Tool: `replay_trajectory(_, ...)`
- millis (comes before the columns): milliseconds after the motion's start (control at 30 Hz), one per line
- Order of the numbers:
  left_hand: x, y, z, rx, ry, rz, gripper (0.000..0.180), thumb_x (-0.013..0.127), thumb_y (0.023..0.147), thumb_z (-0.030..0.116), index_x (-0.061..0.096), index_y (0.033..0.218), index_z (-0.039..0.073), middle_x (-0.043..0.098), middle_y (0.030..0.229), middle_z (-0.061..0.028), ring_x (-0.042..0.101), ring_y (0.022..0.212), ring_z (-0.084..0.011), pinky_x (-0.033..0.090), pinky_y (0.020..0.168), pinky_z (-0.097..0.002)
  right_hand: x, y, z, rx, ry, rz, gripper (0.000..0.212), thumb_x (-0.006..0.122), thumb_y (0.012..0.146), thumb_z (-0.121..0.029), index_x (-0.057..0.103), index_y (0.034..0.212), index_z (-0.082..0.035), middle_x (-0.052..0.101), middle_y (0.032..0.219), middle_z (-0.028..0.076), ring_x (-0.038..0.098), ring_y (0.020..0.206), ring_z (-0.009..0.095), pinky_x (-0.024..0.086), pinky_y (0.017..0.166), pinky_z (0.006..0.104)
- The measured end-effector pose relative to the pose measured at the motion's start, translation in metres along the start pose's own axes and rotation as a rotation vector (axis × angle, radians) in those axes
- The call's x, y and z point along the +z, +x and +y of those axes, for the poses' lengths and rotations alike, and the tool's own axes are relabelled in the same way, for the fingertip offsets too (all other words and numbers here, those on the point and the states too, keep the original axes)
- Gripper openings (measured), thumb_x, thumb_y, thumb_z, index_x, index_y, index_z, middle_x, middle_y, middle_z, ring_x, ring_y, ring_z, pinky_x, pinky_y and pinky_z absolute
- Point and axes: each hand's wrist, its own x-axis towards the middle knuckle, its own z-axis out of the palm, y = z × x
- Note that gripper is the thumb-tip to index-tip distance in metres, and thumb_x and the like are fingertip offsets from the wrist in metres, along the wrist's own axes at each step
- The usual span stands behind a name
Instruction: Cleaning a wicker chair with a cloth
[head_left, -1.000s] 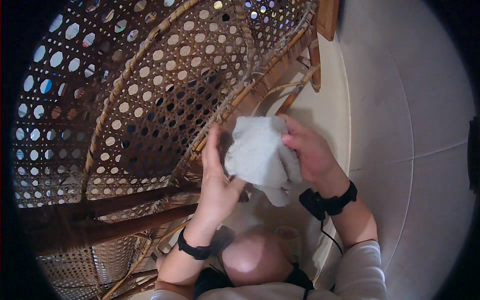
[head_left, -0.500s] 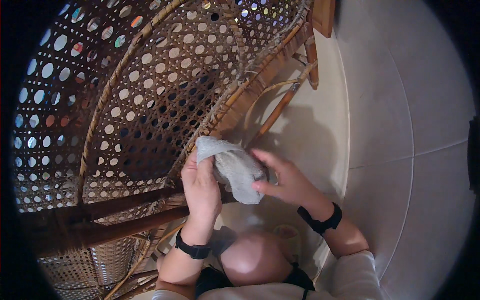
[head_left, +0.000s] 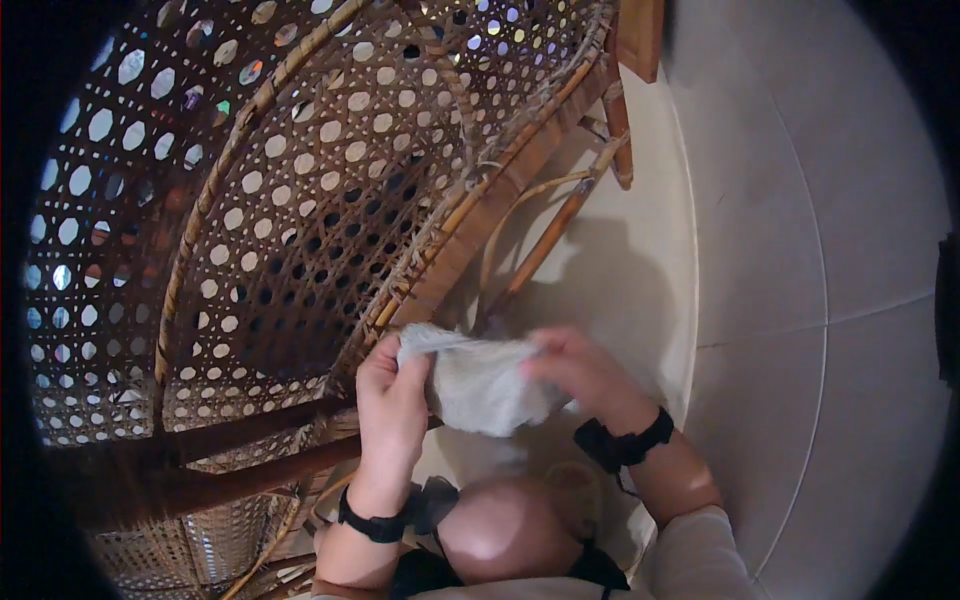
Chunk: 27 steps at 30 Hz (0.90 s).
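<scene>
A light grey cloth (head_left: 485, 385) hangs between my two hands, stretched sideways with its lower part drooping. My left hand (head_left: 392, 395) pinches its left end between thumb and fingers. On the other side my right hand (head_left: 580, 370) grips the upper right corner; its fingers are a little blurred. Both hands are in front of the edge of a woven cane chair (head_left: 440, 255), apart from its bound rim as far as I can see.
The chair's cane panel (head_left: 330, 150) fills the left side, with dark wooden rails (head_left: 200, 440) below it. Wooden legs (head_left: 555, 235) stand on the pale floor (head_left: 640, 270). A light tiled wall (head_left: 780, 250) rises on the right. My bare knee (head_left: 510, 530) is beneath the hands.
The cloth, bunched before, is now spread wider between the hands and has come lower. My right hand has closed on its right corner and moved slightly right.
</scene>
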Motion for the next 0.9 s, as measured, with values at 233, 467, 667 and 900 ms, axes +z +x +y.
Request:
replay_trajectory(233, -0.029, -0.055, 0.018, 0.361, 0.496, 0.042, 0.059, 0.055, 0.077, -0.002, 0.035, 0.133, -0.004, 0.05, 0.122, -0.0172, 0.052, 0.103, -0.019, 0.042, 0.091, -0.0313, -0.059, 0.007, 0.035, -0.308, 1.422, 0.379, 0.039, 0.049, 0.089, -0.027, 0.051, 0.119, -0.002, 0.059, 0.113, 0.011, 0.056, 0.105, 0.024, 0.043, 0.095, 0.0386)
replay_trajectory(467, -0.072, -0.071, 0.047, 1.327, 1.215, 0.958, 0.059, 0.057, 0.082, 0.006, 0.031, 0.135, -0.001, 0.04, 0.132, -0.0183, 0.05, 0.11, -0.0292, 0.047, 0.086, -0.0366, -0.169, 0.051, 0.02, -0.597, 0.921, 0.98, 0.039, 0.051, 0.087, -0.021, 0.048, 0.122, -0.004, 0.05, 0.121, 0.01, 0.051, 0.109, 0.025, 0.044, 0.091, 0.0384)
replay_trajectory(667, -0.067, -0.047, 0.043, 1.249, 1.448, 1.158, 0.068, 0.062, 0.084, 0.019, 0.025, 0.138, 0.0, 0.028, 0.139, -0.0169, 0.048, 0.109, -0.0364, 0.048, 0.082, -0.0406, -0.256, 0.1, 0.021, -0.4, -0.451, 1.467, 0.045, 0.051, 0.077, -0.001, 0.047, 0.122, -0.003, 0.042, 0.127, 0.014, 0.044, 0.115, 0.031, 0.038, 0.096, 0.036)
replay_trajectory(900, -0.081, -0.054, 0.02, 0.968, 1.283, 1.216, 0.087, 0.062, 0.082, 0.027, 0.005, 0.14, -0.004, 0.003, 0.145, -0.0225, 0.01, 0.128, -0.0356, 0.014, 0.101, -0.0455, -0.27, 0.115, 0.018, -0.42, -0.742, 1.396, 0.042, 0.047, 0.071, 0.003, 0.055, 0.111, -0.002, 0.04, 0.127, 0.019, 0.041, 0.116, 0.036, 0.035, 0.098, 0.0394)
